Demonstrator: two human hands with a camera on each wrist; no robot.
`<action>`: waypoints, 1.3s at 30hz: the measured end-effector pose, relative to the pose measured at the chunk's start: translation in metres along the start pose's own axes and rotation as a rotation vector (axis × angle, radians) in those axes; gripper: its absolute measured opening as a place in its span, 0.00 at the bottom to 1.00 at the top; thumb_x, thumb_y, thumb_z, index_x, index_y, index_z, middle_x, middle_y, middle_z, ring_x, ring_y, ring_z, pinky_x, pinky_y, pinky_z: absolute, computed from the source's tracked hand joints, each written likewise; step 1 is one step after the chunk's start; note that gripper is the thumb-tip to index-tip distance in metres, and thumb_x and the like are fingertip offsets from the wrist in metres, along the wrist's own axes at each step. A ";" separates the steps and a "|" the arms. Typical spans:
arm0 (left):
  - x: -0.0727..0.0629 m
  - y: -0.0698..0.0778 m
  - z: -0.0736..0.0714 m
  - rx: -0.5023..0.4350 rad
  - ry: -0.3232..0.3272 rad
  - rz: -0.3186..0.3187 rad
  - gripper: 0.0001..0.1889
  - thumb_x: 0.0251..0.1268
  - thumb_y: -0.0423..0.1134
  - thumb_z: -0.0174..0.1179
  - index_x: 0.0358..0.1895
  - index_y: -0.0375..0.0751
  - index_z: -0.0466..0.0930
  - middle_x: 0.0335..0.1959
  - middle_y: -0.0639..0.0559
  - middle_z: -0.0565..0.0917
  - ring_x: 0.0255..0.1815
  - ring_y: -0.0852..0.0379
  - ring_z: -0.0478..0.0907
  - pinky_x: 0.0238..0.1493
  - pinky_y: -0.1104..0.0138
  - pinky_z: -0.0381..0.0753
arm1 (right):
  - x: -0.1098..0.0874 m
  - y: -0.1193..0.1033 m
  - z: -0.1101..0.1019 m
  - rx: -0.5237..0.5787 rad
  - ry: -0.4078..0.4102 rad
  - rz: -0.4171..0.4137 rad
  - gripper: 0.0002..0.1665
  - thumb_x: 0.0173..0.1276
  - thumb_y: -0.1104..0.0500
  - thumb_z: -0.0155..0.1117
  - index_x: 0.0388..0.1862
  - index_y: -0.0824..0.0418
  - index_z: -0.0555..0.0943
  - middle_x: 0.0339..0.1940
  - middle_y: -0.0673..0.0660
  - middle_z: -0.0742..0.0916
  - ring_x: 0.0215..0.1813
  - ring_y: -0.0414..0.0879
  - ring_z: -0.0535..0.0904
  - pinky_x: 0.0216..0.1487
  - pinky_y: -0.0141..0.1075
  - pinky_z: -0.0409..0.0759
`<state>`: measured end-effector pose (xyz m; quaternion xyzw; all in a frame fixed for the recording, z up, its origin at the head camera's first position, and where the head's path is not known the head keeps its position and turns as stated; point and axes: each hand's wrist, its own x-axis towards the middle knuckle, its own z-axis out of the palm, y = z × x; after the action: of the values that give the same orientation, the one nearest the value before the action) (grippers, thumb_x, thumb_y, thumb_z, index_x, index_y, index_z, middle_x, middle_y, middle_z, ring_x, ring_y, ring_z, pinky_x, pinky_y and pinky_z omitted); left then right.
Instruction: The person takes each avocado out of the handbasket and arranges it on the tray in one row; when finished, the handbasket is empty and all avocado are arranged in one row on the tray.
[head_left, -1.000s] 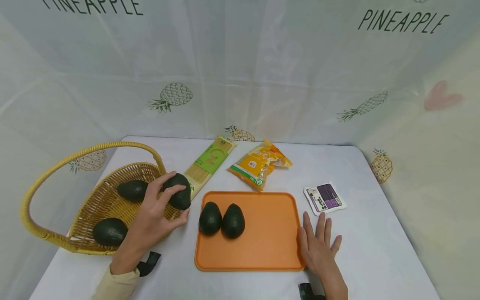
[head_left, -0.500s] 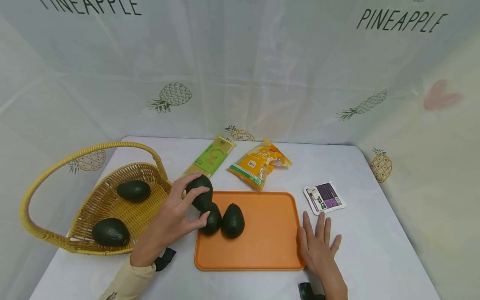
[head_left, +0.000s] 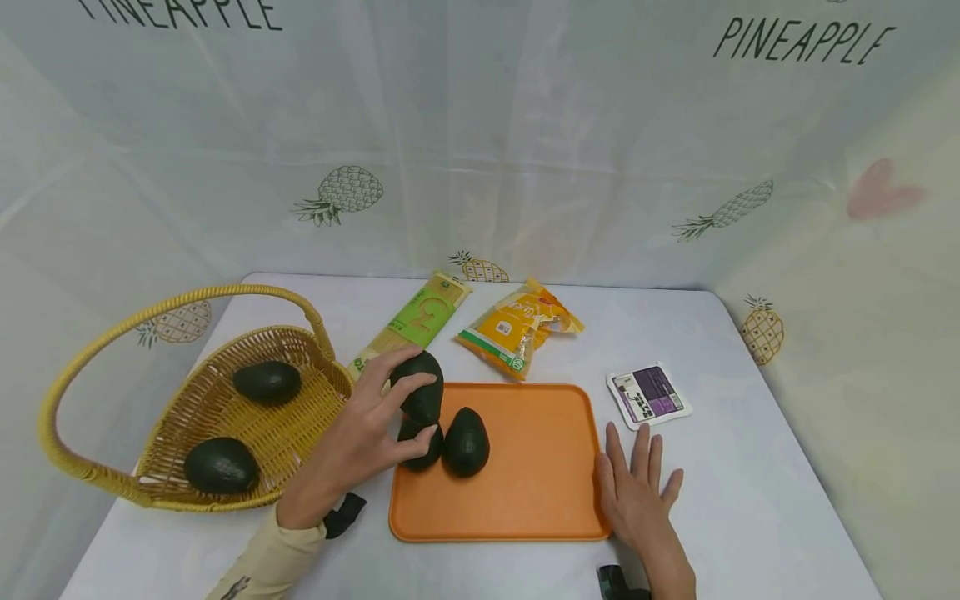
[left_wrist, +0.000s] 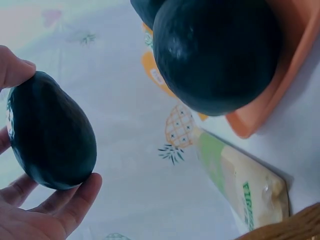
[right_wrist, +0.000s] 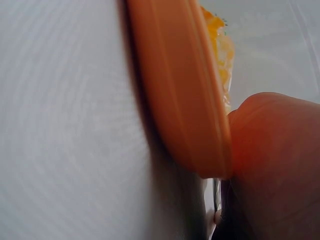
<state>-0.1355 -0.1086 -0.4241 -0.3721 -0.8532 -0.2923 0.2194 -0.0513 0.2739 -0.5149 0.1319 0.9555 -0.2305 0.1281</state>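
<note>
My left hand (head_left: 375, 425) holds a dark green avocado (head_left: 418, 387) between thumb and fingers, over the upper left corner of the orange tray (head_left: 540, 467). In the left wrist view the held avocado (left_wrist: 52, 132) is gripped near its two ends. Two avocados lie side by side on the tray; the left one (head_left: 422, 450) is partly hidden behind my hand and the held fruit, the right one (head_left: 467, 442) shows whole. My right hand (head_left: 641, 496) rests with fingers spread at the tray's right edge, its thumb against the rim (right_wrist: 200, 100).
A yellow wicker basket (head_left: 168, 417) with a tall handle stands left, holding two avocados, one at its back (head_left: 267, 382) and one at its front (head_left: 221, 465). Behind the tray lie a green noodle packet (head_left: 420, 321) and an orange bag (head_left: 517, 329). A purple-and-white packet (head_left: 649, 396) lies right.
My left hand has carried the avocado rightward from over the basket's edge to above the tray's upper left corner. My right hand has stayed in place.
</note>
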 end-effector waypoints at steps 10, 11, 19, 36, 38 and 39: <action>0.007 0.007 0.013 -0.013 0.027 0.042 0.36 0.48 0.40 0.83 0.65 0.45 0.81 0.74 0.36 0.72 0.72 0.39 0.72 0.60 0.47 0.88 | 0.001 0.000 0.000 -0.026 -0.039 0.021 0.42 0.88 0.37 0.30 0.91 0.53 0.41 0.87 0.66 0.25 0.87 0.69 0.14 0.74 0.76 0.09; 0.008 0.008 0.014 -0.018 0.025 0.043 0.35 0.49 0.40 0.82 0.65 0.45 0.81 0.74 0.36 0.72 0.72 0.39 0.72 0.60 0.47 0.88 | 0.001 0.000 0.000 -0.026 -0.040 0.021 0.42 0.88 0.37 0.30 0.91 0.53 0.41 0.87 0.66 0.25 0.87 0.69 0.14 0.74 0.76 0.09; 0.013 0.010 0.023 -0.041 -0.006 0.034 0.36 0.51 0.42 0.82 0.66 0.44 0.80 0.75 0.38 0.72 0.72 0.40 0.71 0.65 0.43 0.84 | 0.001 0.000 0.000 -0.024 -0.042 0.021 0.42 0.88 0.37 0.30 0.91 0.53 0.41 0.87 0.66 0.25 0.87 0.69 0.14 0.74 0.76 0.09; 0.022 0.021 0.038 -0.067 -0.026 0.041 0.33 0.53 0.43 0.80 0.65 0.44 0.81 0.74 0.38 0.73 0.72 0.43 0.71 0.60 0.53 0.88 | 0.002 0.002 0.001 -0.027 -0.034 0.017 0.43 0.88 0.36 0.30 0.91 0.52 0.41 0.87 0.65 0.25 0.87 0.68 0.14 0.74 0.76 0.09; 0.023 0.022 0.041 -0.075 -0.032 0.042 0.33 0.54 0.43 0.80 0.64 0.44 0.81 0.74 0.38 0.73 0.72 0.43 0.71 0.58 0.53 0.88 | 0.002 0.001 0.001 -0.028 -0.036 0.019 0.43 0.88 0.36 0.30 0.91 0.52 0.41 0.87 0.65 0.25 0.87 0.68 0.14 0.74 0.76 0.09; 0.023 0.022 0.042 -0.079 -0.038 0.041 0.32 0.54 0.43 0.80 0.64 0.45 0.81 0.74 0.39 0.74 0.73 0.43 0.71 0.59 0.53 0.88 | 0.002 0.001 0.001 -0.029 -0.037 0.020 0.43 0.88 0.36 0.30 0.91 0.52 0.41 0.87 0.65 0.25 0.87 0.68 0.14 0.74 0.76 0.09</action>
<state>-0.1399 -0.0565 -0.4337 -0.4033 -0.8373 -0.3139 0.1943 -0.0527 0.2749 -0.5169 0.1351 0.9550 -0.2177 0.1497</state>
